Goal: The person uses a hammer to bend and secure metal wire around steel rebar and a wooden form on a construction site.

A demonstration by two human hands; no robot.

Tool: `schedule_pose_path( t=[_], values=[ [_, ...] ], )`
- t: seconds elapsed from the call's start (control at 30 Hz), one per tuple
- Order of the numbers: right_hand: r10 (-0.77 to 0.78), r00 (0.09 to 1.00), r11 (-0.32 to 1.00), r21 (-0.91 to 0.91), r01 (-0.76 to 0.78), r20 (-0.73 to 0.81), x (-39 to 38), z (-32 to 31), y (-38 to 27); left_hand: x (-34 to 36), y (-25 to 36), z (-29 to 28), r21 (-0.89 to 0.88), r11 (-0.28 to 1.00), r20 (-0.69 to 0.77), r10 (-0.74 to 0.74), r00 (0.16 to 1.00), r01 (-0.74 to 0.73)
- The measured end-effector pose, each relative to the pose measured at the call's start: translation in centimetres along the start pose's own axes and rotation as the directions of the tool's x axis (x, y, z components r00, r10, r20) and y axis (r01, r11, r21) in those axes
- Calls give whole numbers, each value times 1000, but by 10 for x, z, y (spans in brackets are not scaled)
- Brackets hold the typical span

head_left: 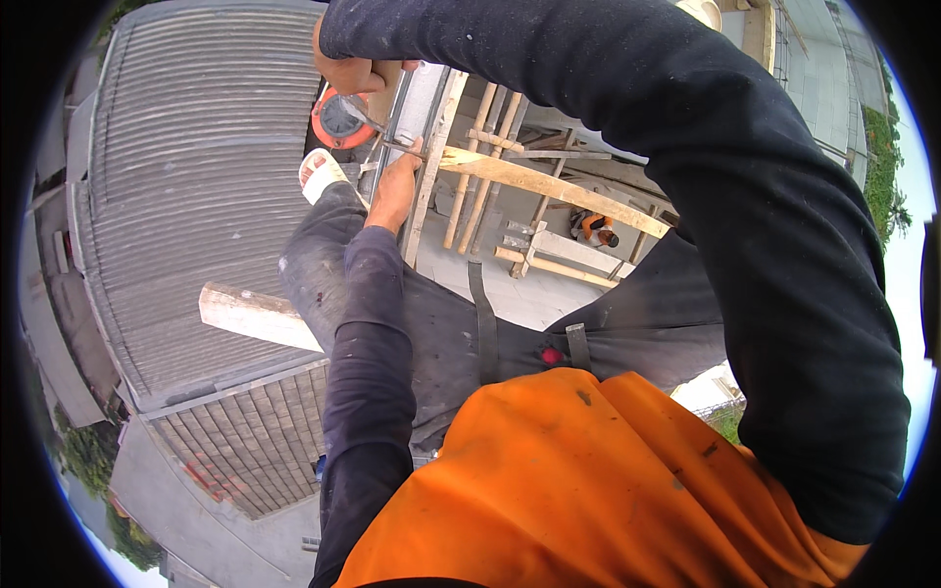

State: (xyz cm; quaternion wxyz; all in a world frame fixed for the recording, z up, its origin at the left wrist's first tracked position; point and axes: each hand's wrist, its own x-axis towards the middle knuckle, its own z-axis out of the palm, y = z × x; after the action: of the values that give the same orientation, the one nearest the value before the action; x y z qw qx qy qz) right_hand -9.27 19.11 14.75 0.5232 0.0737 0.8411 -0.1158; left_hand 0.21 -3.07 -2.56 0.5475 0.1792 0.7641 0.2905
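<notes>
1. You're up high, looking straight down past your orange vest (588, 480) & dark trousers; corrugated roof (186, 196) far below on your left
2. L hand (395, 186) presses on the grey metal channel (420, 108), fingers round a thin metal rod (377, 122) lying across it; grip looks closed on the rod, can't tell how tight
3. R hand (351, 71) is wrapped shut on the orange angle grinder (338, 120), disc right at the rod
4. Progress, judging by this: tool's lined up at the channel edge, no sparks, no loose offcut visible, so cut looks not yet finished
5. Timber plank (549, 186) crosses just beyond; another person in orange (595, 227) way below
</notes>
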Motion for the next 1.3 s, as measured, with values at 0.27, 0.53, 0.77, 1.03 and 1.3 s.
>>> schedule_pose_path(
  t=[0.27, 0.53, 0.77, 1.03, 1.3],
  values=[
    [16, 998, 988, -153, -7, 58, 16, -7, -26, 14, -15, 1, 1, 1000, 32, -23, 999, 23],
    [48, 990, 954, -299, -5, 136, 41, -10, -51, -9, 7, -14, -50, 995, 77, -78, 994, 82],
    [81, 982, 936, -353, -17, 168, 56, -10, -59, -6, 10, -14, -28, 1000, 128, -1, 992, 5],
    [97, 979, 931, -365, -26, 177, 64, -11, -58, -8, 15, -15, 18, 999, 114, 43, 993, -45],
    [89, 980, 930, -367, -19, 175, 66, -13, -58, -2, 9, -10, 11, 1000, 116, 24, 993, -25]
  ],
)
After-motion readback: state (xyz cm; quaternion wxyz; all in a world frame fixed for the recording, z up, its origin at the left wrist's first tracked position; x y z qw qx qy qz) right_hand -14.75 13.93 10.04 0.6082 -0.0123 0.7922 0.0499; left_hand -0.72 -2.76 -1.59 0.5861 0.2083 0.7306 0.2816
